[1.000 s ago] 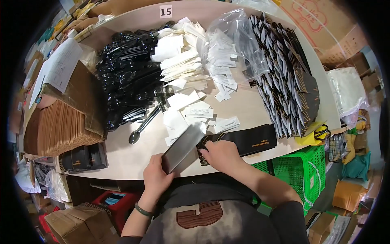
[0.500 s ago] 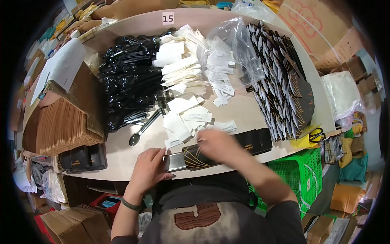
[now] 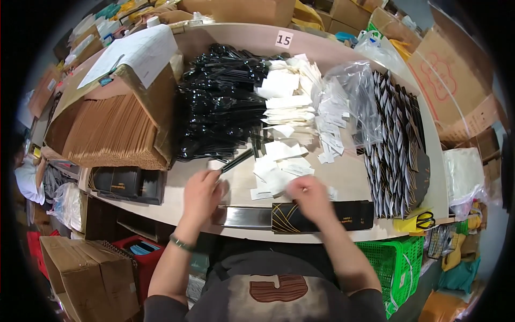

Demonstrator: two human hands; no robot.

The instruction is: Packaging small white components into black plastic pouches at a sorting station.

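My left hand (image 3: 203, 197) is curled closed at the near end of a black plastic spoon (image 3: 237, 160); its bowl is hidden under the fingers. At a pile of small white paper packets (image 3: 283, 153), my right hand (image 3: 312, 197) has its fingers drawn together at the edge of a white packet (image 3: 279, 181); the fingertips are slightly blurred. Below both hands, a shiny metal strip (image 3: 245, 217) lies along the table's front edge. Black sleeves with gold lines (image 3: 332, 217) lie at its right end, under my right wrist.
Behind the hands are heaps of black plastic spoons (image 3: 222, 102), cream packets (image 3: 289, 110) and white slips (image 3: 332, 121) beside a clear bag (image 3: 367, 102). Filled black sleeves (image 3: 394, 150) stand right. A carton of brown sleeves (image 3: 110, 134) stands left; yellow-wrapped scissors (image 3: 424, 221) lie at the right edge.
The view has swung left, shifting the table rightward. My left hand has left the metal strip and reached the loose spoon. My right hand has moved off the black sleeves to the white packets.
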